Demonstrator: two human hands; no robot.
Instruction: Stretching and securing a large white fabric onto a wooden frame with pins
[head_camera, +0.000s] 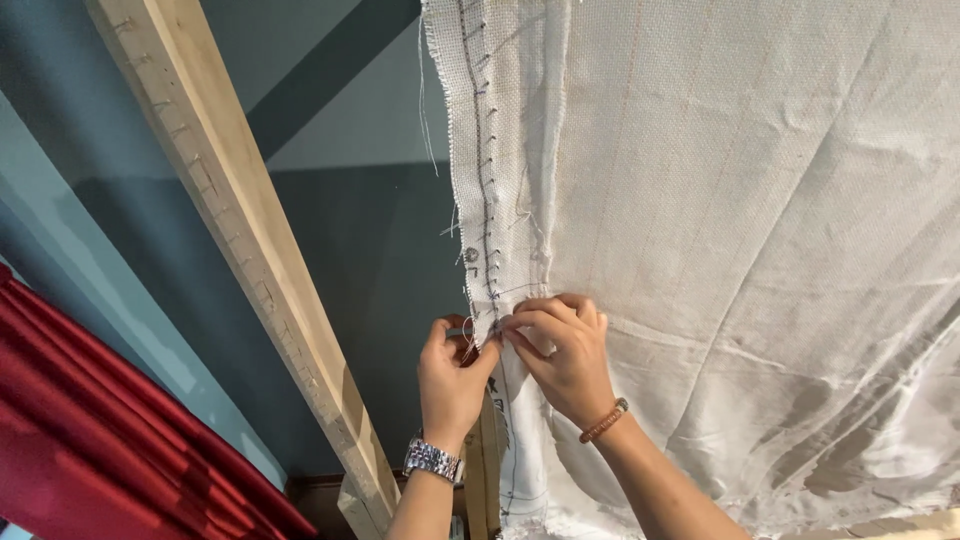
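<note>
A large sheet of off-white woven backing cloth (740, 200) is seen hanging across the right and centre of the view, creased and slack toward its lower right. Its left edge is frayed, with loose threads trailing, and a dark line of stitch marks (483, 160) is run down the cloth just inside that edge. Faint reddish guide lines are seen running down the weave.

The left hand (452, 375) is positioned at the left edge of the cloth, fingers curled closed, with the cloth edge pinched between thumb and fingertips. A silver metal watch (433, 460) is worn on that wrist. The right hand (562, 355) is laid on the face of the cloth directly beside the left hand, fingers bent and narrowed, pressing and gripping the cloth at the same spot; the two hands are touching or nearly so. A brown beaded bracelet (604, 421) is worn on the right wrist.

A pale wooden frame beam (250, 250) is recorded to the left of the cloth, slanting from upper left to lower centre, with a row of small nails along its face. Red fabric (90, 430) is seen at the lower left corner, against a grey-blue wall (380, 260).
</note>
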